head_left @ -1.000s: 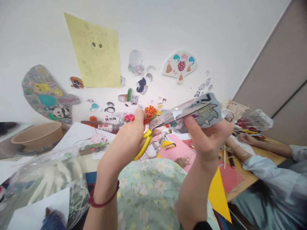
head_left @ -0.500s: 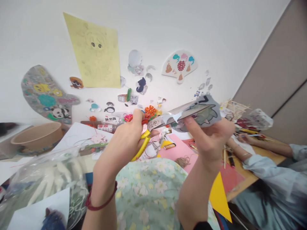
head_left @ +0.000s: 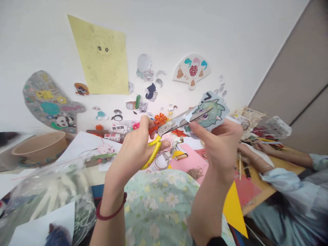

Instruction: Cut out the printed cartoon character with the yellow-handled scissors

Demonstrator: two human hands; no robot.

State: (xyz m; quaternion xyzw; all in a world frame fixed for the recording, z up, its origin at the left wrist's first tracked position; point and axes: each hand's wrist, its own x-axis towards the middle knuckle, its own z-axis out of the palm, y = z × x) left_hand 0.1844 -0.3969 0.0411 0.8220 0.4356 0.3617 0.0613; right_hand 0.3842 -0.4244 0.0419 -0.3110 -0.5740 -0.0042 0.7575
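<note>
My left hand (head_left: 134,148), with a dark red band on its wrist, is wrapped round the yellow handles of a pair of scissors (head_left: 166,128). The scissor blades point right and stand slightly apart, lying along a cartoon picture cutout (head_left: 217,111). That cutout shows a green-haired character and a black question mark on a pale blue ground. My right hand (head_left: 217,140) pinches it by its lower edge, thumb in front close to the blades. Some fingers of both hands are hidden behind what they hold.
Pink paper (head_left: 191,159), a twine bundle (head_left: 196,172) and a glue stick (head_left: 181,156) lie below my hands. A brown bowl (head_left: 41,143) and a clear plastic bag (head_left: 23,194) are left. Another person's arms (head_left: 271,157) rest on the desk right. Cutouts cover the wall.
The cartoon cutout has turned to face me more fully, and my right hand has shifted slightly left. My left hand still grips the scissors, with its thumb and fingers moved a little.
</note>
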